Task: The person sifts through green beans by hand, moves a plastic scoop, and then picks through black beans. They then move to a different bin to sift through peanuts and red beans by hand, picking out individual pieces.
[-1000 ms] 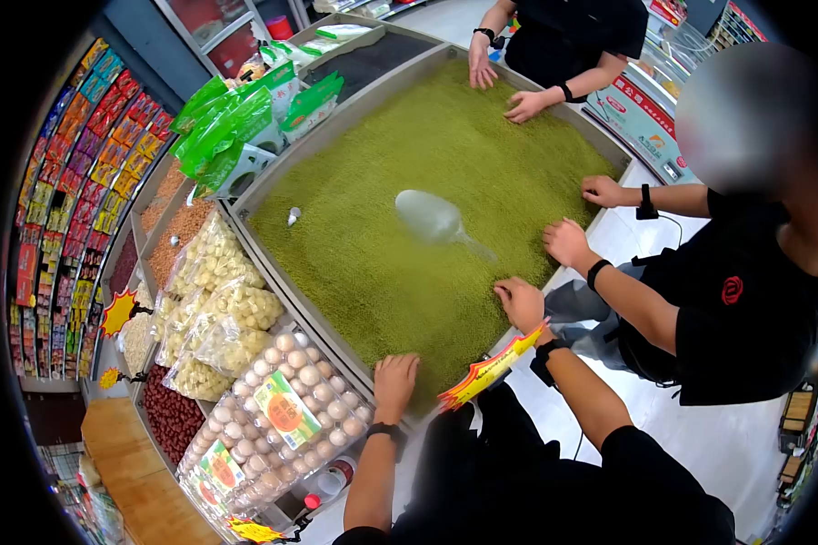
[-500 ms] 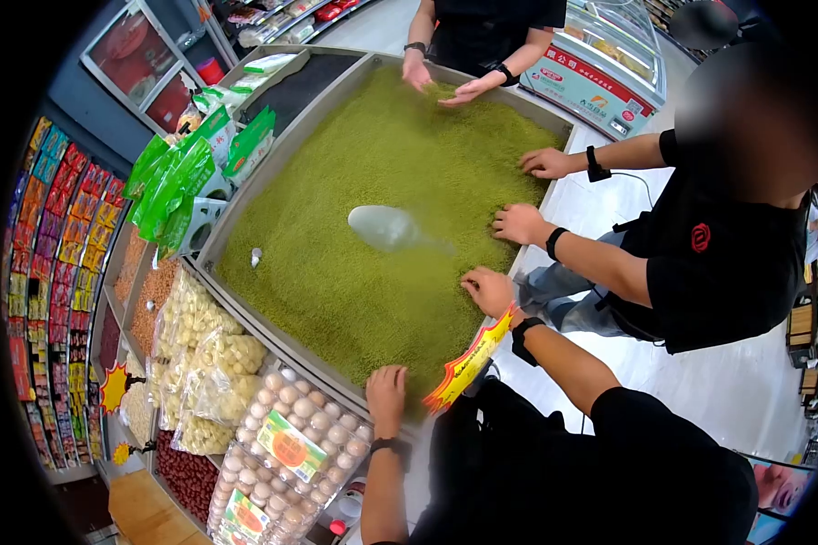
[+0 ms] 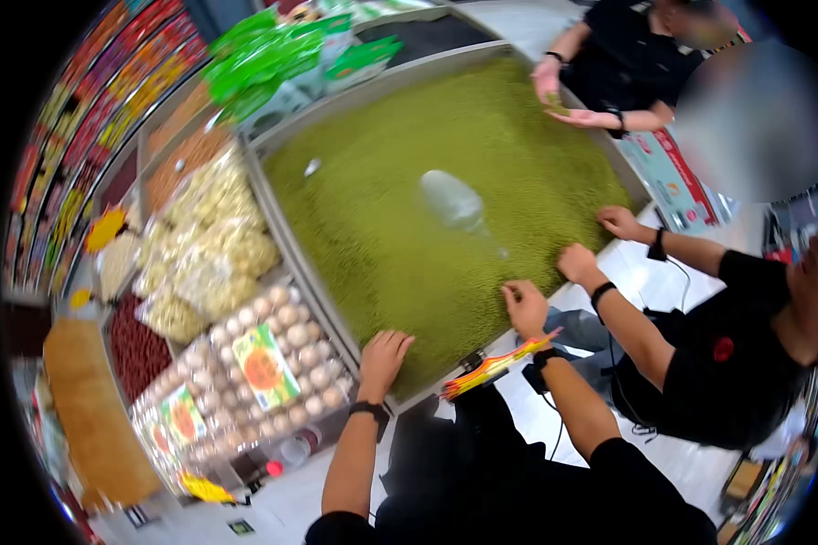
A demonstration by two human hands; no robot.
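A wide bin (image 3: pixel 300 241) holds a bed of small green beans (image 3: pixel 382 263), probably mung beans. At the bin's near corner, my left hand (image 3: pixel 384 365) rests over the rim, fingers stretched toward the beans and nothing in them. My right hand (image 3: pixel 525 311) lies at the right-hand rim with loosely bent fingers touching the beans, holding nothing I can see. Just below it is a yellow and red price sign (image 3: pixel 500 365), seen nearly edge-on. A clear plastic scoop (image 3: pixel 453 200) lies on the beans in the middle, away from both hands.
Egg cartons (image 3: pixel 286 350) and bagged pale dried food (image 3: pixel 209 236) stand left of the bin. Green plastic packages (image 3: pixel 273 59) lie at its far left. One person's hands (image 3: pixel 580 263) rest at the right rim; another person's cupped hands (image 3: pixel 577 113) hold beans at the far corner.
The view has turned and shifted, so the bin sits farther right and is angled differently. My hands stay at the rim. The far person's hands are still cupped around beans.
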